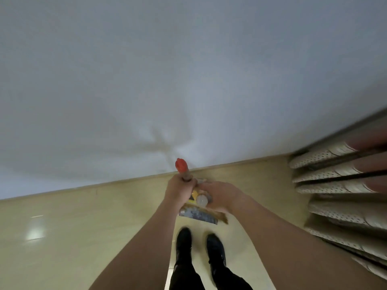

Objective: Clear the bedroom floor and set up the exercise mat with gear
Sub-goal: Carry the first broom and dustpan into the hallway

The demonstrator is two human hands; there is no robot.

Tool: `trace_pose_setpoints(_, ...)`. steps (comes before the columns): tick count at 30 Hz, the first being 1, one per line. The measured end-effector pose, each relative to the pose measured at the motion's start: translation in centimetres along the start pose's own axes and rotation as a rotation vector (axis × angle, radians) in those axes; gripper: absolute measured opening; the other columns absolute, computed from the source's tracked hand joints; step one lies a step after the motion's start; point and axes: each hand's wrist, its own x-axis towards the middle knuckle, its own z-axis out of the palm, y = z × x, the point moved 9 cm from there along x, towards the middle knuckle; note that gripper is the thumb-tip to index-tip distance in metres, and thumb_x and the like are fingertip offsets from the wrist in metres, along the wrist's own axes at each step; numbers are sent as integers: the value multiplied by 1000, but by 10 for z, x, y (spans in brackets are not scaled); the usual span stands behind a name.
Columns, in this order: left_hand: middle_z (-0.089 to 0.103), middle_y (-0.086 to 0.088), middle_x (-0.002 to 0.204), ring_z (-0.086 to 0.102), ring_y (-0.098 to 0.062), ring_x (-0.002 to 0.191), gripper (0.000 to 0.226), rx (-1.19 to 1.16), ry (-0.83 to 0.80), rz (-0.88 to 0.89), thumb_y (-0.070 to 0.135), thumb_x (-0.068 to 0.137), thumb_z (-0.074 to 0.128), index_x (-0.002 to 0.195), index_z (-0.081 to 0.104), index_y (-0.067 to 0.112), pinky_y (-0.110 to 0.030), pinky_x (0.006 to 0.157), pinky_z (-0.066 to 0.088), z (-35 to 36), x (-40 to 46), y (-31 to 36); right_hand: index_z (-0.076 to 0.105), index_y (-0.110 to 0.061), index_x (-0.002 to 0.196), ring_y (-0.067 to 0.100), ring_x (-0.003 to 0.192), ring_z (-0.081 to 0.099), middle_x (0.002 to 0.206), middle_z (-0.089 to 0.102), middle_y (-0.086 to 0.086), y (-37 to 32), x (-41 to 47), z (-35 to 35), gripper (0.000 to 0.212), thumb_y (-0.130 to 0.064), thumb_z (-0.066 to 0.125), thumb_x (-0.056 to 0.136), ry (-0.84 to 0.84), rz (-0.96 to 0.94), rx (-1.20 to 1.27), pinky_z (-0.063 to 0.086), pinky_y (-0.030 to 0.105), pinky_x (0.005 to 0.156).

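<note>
Lower centre of frame: your left hand [178, 188] is curled round a wooden handle with an orange-red cap [181, 165], which pokes up past the fist toward the white wall [146, 80]. Looks like a broom or mop stick, seen nearly end-on.

Your right hand [219, 196] sits just right of it, fingers wrapped about a second, pale round-ended handle [202, 200]. A yellow part shows between the two hands; what it belongs to is too blurred to tell.

Under both hands a grey speckled flat piece with a brown edge [198, 214], probably a dustpan or brush head, hangs or rests just ahead of your black shoes [200, 243]. Contact with the floor [83, 227] not clear.

Right edge of frame: perforated, curtain-like folds [335, 185], blurred.

Progress, as a judgement: you are in the floor-clearing stage, cleaning tools in hand near the skirting. The visible patch of floor carries no clutter. No mat and no exercise gear in view, so laying the mat and setting out gear is all left to do.
</note>
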Motion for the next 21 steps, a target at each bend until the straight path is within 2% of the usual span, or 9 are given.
trace_pose_setpoints(3, 59, 1, 64, 55, -10, 53, 22, 11, 12, -13, 21, 85, 61, 64, 55, 21, -23, 45, 40, -16, -24, -26, 53, -40, 122, 22, 118, 56, 136, 52, -7, -12, 9, 13, 38, -29, 54, 85, -66, 11, -52, 49, 37, 91)
trace_pose_setpoints(5, 57, 5, 62, 53, -5, 49, 22, -55, 28, -36, 18, 86, 65, 66, 58, 23, -15, 42, 38, -30, -39, -47, 58, -37, 116, 22, 111, 59, 125, 59, -6, -19, 12, 11, 34, -24, 55, 85, -50, 30, 28, 48, 33, 87)
trace_pose_setpoints(7, 55, 8, 60, 51, -6, 51, 20, -87, 49, -39, 15, 83, 69, 65, 61, 21, -15, 45, 37, -45, -52, -65, 62, -31, 114, 20, 104, 60, 116, 63, -4, -25, 12, 7, 33, -18, 56, 85, -37, 40, 77, 43, 26, 81)
trace_pose_setpoints(9, 57, 4, 67, 51, -9, 57, 7, -123, 109, -57, 14, 82, 70, 79, 66, 9, -17, 50, 39, -67, -70, -83, 63, -27, 114, 22, 103, 60, 114, 64, 0, -38, 12, 6, 32, -16, 53, 85, -56, 35, 48, 45, 27, 82)
trace_pose_setpoints(11, 56, 0, 73, 49, -10, 61, 13, -150, 151, -58, 12, 83, 70, 88, 65, 1, -16, 53, 39, -86, -89, -97, 64, -25, 105, 23, 97, 60, 105, 64, 1, -56, 12, 3, 24, -19, 52, 85, -52, 12, 3, 49, 31, 84)
trace_pose_setpoints(13, 60, 2, 78, 54, -10, 65, 13, -188, 188, -70, 12, 82, 71, 93, 66, 8, -12, 53, 42, -105, -108, -109, 63, -23, 100, 20, 86, 56, 95, 60, -2, -78, 11, 1, 19, -21, 54, 83, -37, -5, -18, 47, 29, 78)
trace_pose_setpoints(17, 63, 1, 78, 57, -10, 66, 17, -254, 262, -86, 10, 78, 72, 95, 68, 14, -13, 49, 42, -156, -154, -137, 66, -21, 101, 21, 88, 62, 96, 65, 1, -142, 8, -3, 24, -24, 59, 78, 0, -44, -30, 50, 29, 76)
trace_pose_setpoints(21, 66, 0, 80, 60, -13, 70, 14, -286, 322, -109, 10, 76, 70, 89, 70, 15, -19, 56, 43, -210, -193, -169, 67, -22, 100, 25, 92, 64, 100, 67, 3, -210, 2, 7, 24, -26, 62, 76, 27, -100, -71, 54, 34, 80)
